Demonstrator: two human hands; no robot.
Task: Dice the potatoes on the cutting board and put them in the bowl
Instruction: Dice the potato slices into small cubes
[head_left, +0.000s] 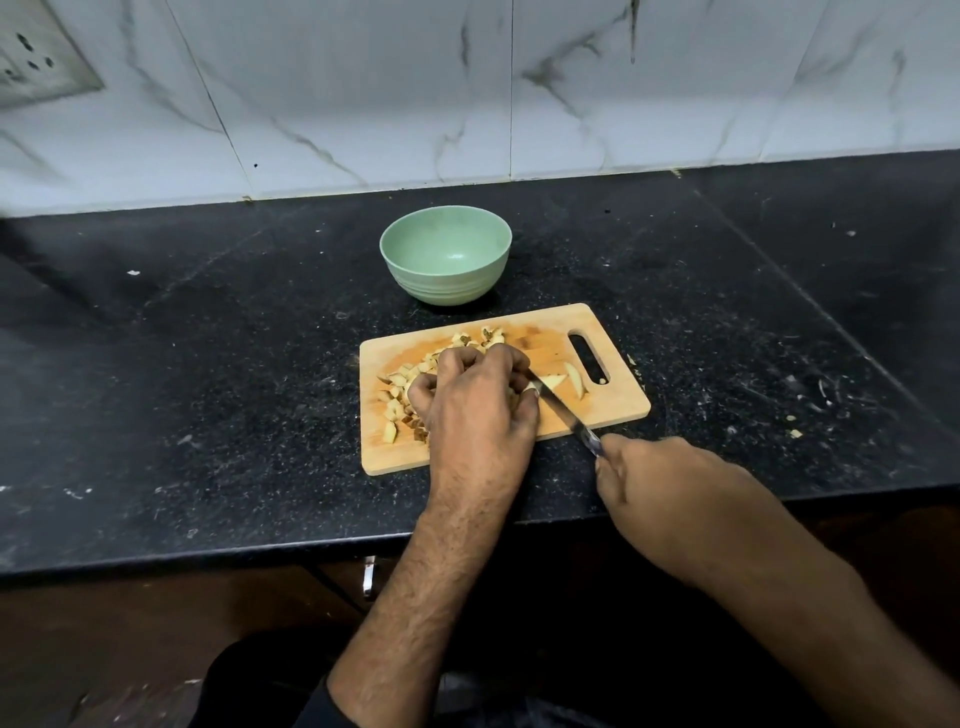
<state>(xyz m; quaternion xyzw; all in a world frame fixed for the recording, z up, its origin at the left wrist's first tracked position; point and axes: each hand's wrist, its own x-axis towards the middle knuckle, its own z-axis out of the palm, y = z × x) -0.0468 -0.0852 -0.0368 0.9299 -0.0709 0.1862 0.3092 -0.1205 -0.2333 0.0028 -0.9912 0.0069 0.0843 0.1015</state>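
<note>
- Diced potato pieces (397, 397) lie in a loose heap on the left and middle of the wooden cutting board (467, 457), some running toward its far edge.
- Two longer potato wedges (575, 380) lie uncut on the board's right part, just beside the handle slot.
- The left hand (475, 400) rests on the board with fingers curled down over a piece of potato; the piece itself is mostly hidden under the fingers.
- The right hand (654, 488) grips the handle of a knife (558, 408) off the board's near right corner; the blade slants across the board to the left hand's fingertips.
- A green bowl (445, 291) stands upright just beyond the board's far edge, with nothing visible inside.
- Everything sits on a black speckled countertop (208, 389), with small scraps scattered to the right.
- A white marbled tile wall (363, 93) rises behind, with a socket plate (36, 57) at upper left.
</note>
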